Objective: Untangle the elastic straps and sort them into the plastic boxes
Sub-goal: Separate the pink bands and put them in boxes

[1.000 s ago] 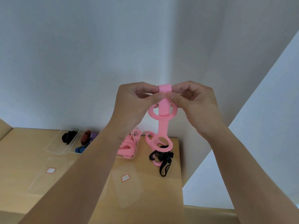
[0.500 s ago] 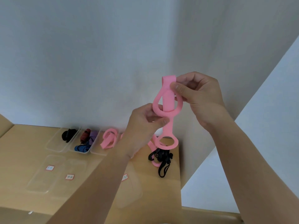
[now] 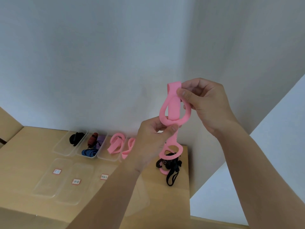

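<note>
Both hands pinched the same top fold of the pink strap (image 3: 173, 103) a second ago; now they have drawn apart. The right hand (image 3: 204, 103) pinches that fold up high between thumb and fingers. The left hand (image 3: 151, 138) has dropped to the crossing below the wide upper loop and pinches the band there. The strap is in the air between them, well above the worktop (image 3: 33, 154), with its lower loop (image 3: 171, 151) dangling over the black tangle (image 3: 171, 166) of straps left on the surface (whether loop and tangle touch I cannot tell). Spreading the hands has opened the upper loop, so the knot looks ready to be worked loose, though it is not undone yet. At the back, the plastic boxes (image 3: 63, 148) already hold sorted straps, and one of them has a pink strap in it (image 3: 115, 144), probably where this one belongs once freed.
</note>
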Demonstrator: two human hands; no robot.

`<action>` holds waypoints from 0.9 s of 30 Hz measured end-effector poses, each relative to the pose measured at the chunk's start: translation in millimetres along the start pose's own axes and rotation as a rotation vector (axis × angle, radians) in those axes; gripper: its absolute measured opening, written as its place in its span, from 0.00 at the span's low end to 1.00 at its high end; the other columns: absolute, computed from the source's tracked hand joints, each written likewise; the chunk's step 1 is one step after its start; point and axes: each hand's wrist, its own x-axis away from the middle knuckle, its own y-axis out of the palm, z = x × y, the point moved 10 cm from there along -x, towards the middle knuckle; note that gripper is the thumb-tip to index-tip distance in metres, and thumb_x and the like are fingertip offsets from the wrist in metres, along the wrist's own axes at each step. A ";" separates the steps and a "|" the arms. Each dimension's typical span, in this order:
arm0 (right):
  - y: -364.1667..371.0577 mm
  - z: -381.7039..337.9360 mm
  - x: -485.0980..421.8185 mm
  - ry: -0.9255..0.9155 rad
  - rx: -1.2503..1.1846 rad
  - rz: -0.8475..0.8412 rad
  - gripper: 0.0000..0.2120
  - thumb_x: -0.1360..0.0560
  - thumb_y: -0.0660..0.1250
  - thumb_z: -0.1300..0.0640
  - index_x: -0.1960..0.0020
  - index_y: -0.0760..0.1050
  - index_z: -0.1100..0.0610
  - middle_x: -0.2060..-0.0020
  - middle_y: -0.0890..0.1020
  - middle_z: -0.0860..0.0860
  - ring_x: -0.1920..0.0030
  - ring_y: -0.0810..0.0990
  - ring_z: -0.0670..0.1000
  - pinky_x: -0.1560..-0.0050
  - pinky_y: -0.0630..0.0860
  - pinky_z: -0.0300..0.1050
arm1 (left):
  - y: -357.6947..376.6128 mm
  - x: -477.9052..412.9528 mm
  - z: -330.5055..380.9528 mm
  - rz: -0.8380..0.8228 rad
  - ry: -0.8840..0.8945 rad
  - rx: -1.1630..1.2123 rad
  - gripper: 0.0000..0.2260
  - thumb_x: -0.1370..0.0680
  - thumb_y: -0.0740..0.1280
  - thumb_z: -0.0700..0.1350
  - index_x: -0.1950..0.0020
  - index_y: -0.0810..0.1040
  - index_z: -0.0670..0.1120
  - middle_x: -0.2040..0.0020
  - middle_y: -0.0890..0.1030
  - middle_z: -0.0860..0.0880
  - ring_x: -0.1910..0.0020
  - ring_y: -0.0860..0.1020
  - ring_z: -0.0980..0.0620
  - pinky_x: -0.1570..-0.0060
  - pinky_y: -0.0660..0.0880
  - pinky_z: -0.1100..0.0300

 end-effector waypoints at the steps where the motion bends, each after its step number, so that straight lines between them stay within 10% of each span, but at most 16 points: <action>1: 0.5 0.1 0.4 -0.001 0.010 -0.003 0.06 0.25 0.73 0.66 0.56 0.82 0.56 0.64 0.83 0.51 0.64 0.81 0.47 0.64 0.77 0.37 | 0.6 -0.5 -0.9 -0.001 -0.003 0.005 0.09 0.25 0.74 0.48 0.46 0.87 0.55 0.48 0.88 0.50 0.44 0.85 0.48 0.40 0.80 0.41; 15: -2.0 -12.8 9.7 -0.145 0.311 -0.038 0.19 0.24 0.71 0.67 0.43 0.79 0.44 0.60 0.83 0.36 0.60 0.77 0.42 0.53 0.74 0.34 | 4.6 -5.1 -24.4 0.046 -0.236 0.039 0.14 0.20 0.72 0.51 0.52 0.87 0.39 0.54 0.88 0.42 0.56 0.87 0.41 0.53 0.84 0.48; 27: 25.0 -24.1 90.2 -0.929 0.956 -0.186 0.09 0.20 0.64 0.64 0.49 0.83 0.58 0.52 0.85 0.53 0.56 0.80 0.60 0.56 0.72 0.55 | 11.2 -13.3 -12.2 -0.069 -0.317 0.268 0.07 0.21 0.69 0.40 0.51 0.88 0.44 0.56 0.86 0.42 0.59 0.84 0.44 0.60 0.82 0.49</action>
